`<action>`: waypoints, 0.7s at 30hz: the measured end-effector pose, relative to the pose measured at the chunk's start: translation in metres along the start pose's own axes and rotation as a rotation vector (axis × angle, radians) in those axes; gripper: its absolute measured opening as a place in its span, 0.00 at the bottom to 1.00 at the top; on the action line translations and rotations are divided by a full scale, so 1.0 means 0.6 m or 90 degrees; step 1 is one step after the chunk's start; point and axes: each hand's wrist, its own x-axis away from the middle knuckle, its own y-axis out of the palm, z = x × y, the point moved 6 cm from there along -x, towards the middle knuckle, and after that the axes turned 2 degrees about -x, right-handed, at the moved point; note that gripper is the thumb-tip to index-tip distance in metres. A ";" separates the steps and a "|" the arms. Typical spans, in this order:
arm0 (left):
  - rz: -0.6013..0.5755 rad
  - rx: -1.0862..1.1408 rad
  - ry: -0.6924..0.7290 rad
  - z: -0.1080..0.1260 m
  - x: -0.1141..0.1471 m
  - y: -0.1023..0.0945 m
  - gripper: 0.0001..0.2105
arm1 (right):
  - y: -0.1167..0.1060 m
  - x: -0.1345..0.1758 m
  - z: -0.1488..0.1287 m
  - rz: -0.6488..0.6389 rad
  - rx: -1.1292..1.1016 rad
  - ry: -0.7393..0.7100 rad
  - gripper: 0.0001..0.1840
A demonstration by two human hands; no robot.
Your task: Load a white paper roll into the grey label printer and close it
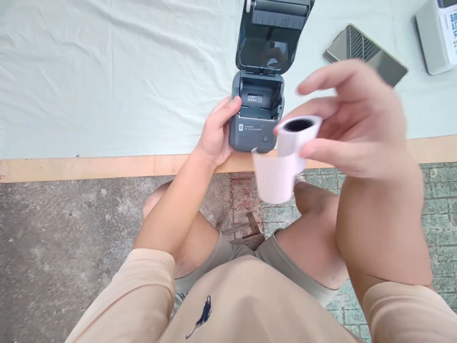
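Observation:
A dark grey label printer (252, 131) rests at the near edge of the table with its lid (273, 40) swung up. Its roll compartment holds no roll, and small printed text shows inside. My left hand (219, 128) is closed around the printer's left side, thumb on the rim. To the right of the printer, my right hand (357, 119) pinches a white paper roll (285, 143) with a dark core, held in the air. A loose strip of its paper curls out toward the left. The right hand is slightly blurred.
Farther right on the pale tablecloth (107, 71) lies a smartphone (385, 64), partly behind my right hand. A white box (435, 40) with blue lettering stands at the far right. The table's wooden edge (89, 164) runs across, above my legs and a wooden stool (250, 233).

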 end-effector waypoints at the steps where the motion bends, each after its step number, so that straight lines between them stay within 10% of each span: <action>1: -0.004 -0.005 0.007 0.001 0.001 0.004 0.10 | 0.016 -0.006 -0.002 -0.030 0.037 0.012 0.26; 6: 0.042 -0.052 0.026 0.002 0.005 0.006 0.06 | 0.031 -0.034 -0.012 0.085 0.392 -0.007 0.13; 21: 0.076 0.022 -0.017 0.003 0.009 0.014 0.08 | 0.039 -0.068 0.001 0.070 0.573 0.123 0.17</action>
